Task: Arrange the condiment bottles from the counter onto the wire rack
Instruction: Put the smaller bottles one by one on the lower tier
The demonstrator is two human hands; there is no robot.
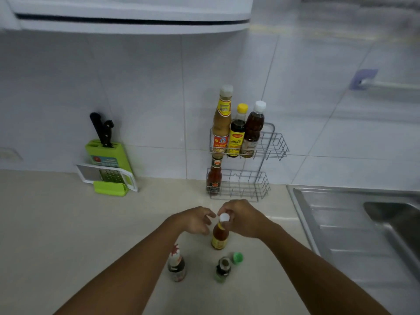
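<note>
A two-tier wire rack (273, 142) stands against the tiled wall. Its top tier holds three bottles: a tall tan sauce bottle (221, 123), a dark yellow-capped bottle (237, 135) and a brown white-capped bottle (253, 130). A red sauce bottle (214, 176) stands at the left of the lower tier. On the counter, my right hand (245, 219) grips the white cap of an orange sauce bottle (219, 236). My left hand (196, 220) hovers just left of it with fingers apart. Nearer me stand a dark bottle with a red-and-white top (176, 264) and an uncapped green-tinted bottle (222, 269).
A loose green cap (237, 257) lies beside the uncapped bottle. A green knife block with a grater (109, 167) sits at the back left. A steel sink (363, 223) runs along the right. A range hood (131, 17) hangs overhead.
</note>
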